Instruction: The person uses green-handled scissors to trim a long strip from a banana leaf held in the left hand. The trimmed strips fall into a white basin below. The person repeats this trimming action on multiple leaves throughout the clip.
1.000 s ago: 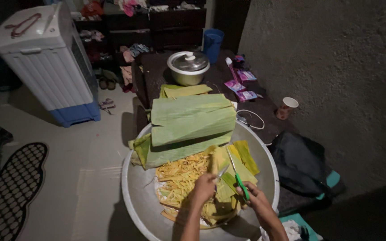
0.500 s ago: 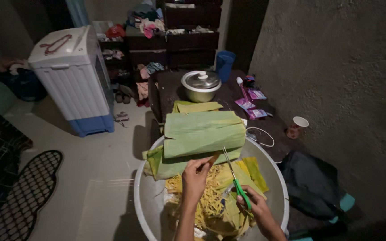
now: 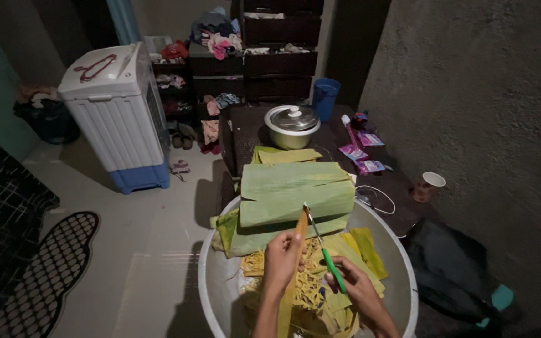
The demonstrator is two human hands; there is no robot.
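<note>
Left hand has its fingers wrapped round a long yellow leaf strip, held upright over the big white basin; right hand grips a green-handled knife, blade tip touching the strip's top. Folded green leaves sit stacked on the basin's far rim; yellow strips are piled inside.

Shiny metal pot, matt green leaves, seemingly plastic-handled knife.

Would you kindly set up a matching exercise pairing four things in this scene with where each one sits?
Things:
1. green-handled knife
2. lidded steel pot
3. stack of folded green leaves
4. white paper cup

Places:
A. across the far rim of the round grey basin
B. in the right hand
C. beside the rough wall
D. on the dark low table

Pairs: 1-B, 2-D, 3-A, 4-C.
</note>
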